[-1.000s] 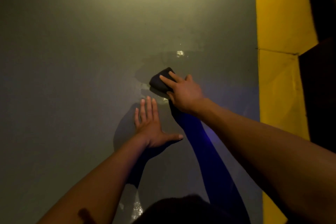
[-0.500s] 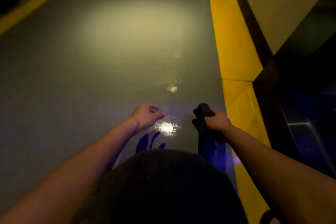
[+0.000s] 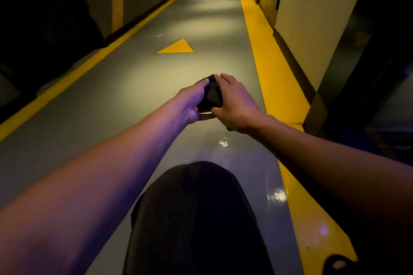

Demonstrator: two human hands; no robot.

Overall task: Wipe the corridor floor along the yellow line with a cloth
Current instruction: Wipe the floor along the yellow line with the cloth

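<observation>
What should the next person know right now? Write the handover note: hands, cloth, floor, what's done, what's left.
Left hand: grips the dark cloth from the left.
Right hand: grips the same cloth from the right; both are raised above the floor.
Yellow line: runs along the right side, beside the wall.
Done: shiny wet patches show on the floor near the line, close to the body.
Left: put the cloth back down and wipe onward along the line, past the yellow triangle.

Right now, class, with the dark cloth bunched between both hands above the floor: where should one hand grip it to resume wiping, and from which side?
Grip the cloth across its exposed bunched middle, from above, the right hand side nearest the yellow line; its ends are hidden under the left hand.
</observation>
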